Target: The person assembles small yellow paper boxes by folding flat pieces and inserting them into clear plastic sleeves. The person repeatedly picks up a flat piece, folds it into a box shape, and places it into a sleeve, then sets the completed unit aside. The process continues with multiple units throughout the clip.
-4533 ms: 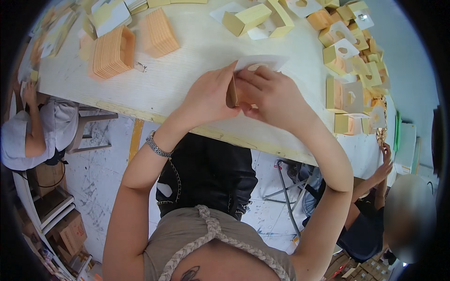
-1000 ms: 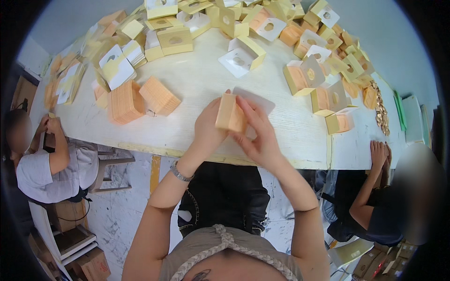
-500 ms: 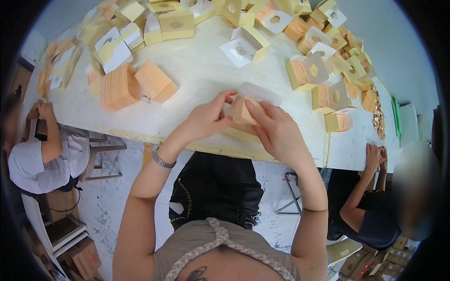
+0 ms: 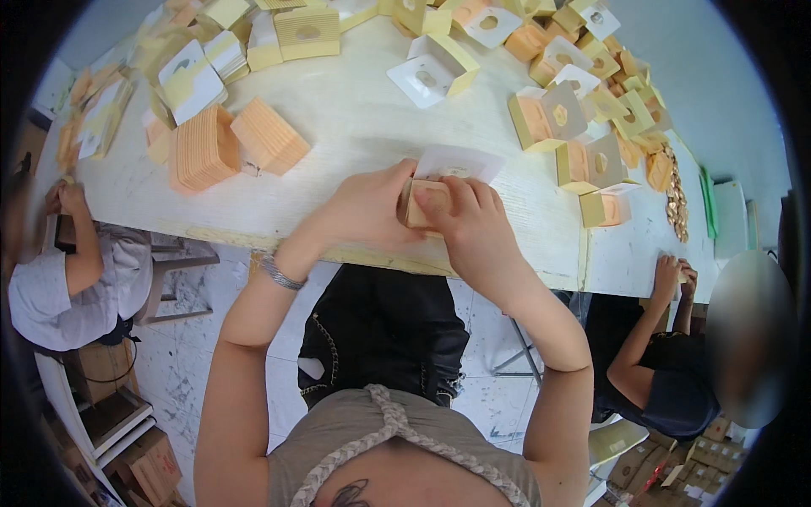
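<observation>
a small orange box (image 4: 420, 205) is held between both hands, just above the near edge of the pale desk (image 4: 355, 127). the left hand (image 4: 363, 211) is wrapped around the box's left end, with its fingers curled shut on it. the right hand (image 4: 460, 215) is closed over the box's top and right side, and its thumb (image 4: 432, 199) is pressed flat on the front face. the box is gripped by both hands at once, so neither hand is the nearer one. the long side of the box is laid left to right, from one hand to the other. most of the box is hidden by the fingers, so only a little of its front can be seen.

a white card (image 4: 460, 162) with a round hole is seen just behind the box, on the far side of the fingers, and it seems to be touching the box.

stacks of flat orange card (image 4: 232, 144) are laid on the desk to the left, well apart from the hands. many folded yellow and orange boxes (image 4: 574, 127) are spread over the far and right parts of the desk. two other people are seated at the desk's left and right ends, and their hands are kept at their own places.
</observation>
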The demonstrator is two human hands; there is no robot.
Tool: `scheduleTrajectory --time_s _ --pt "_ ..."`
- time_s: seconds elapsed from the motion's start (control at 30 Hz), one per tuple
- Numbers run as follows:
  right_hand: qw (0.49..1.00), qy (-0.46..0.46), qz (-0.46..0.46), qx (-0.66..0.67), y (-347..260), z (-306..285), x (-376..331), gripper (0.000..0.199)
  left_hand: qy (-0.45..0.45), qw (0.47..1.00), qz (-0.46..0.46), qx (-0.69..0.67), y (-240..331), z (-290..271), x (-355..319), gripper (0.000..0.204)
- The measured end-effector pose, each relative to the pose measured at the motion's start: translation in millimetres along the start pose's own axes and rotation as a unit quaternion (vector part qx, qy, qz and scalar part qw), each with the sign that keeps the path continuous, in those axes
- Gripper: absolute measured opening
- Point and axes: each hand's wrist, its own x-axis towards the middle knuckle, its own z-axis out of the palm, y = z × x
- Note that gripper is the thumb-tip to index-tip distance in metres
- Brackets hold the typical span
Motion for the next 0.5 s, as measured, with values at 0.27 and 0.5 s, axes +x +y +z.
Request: scheduleTrajectory --time_s 0.27,0.5 --pt "0.995 0.093 -0.027 -0.007 0.4 0.2 4.8 0.041 0.077 0.996 -0.029 0.025 1.1 11.5 -1.5 0.078" --pt "0.987 0.089 0.019 -0.130 21.0 10.7 3.8 0.034 0.082 0.996 -0.018 -0.034 -17.0 18.3 6.9 0.075"
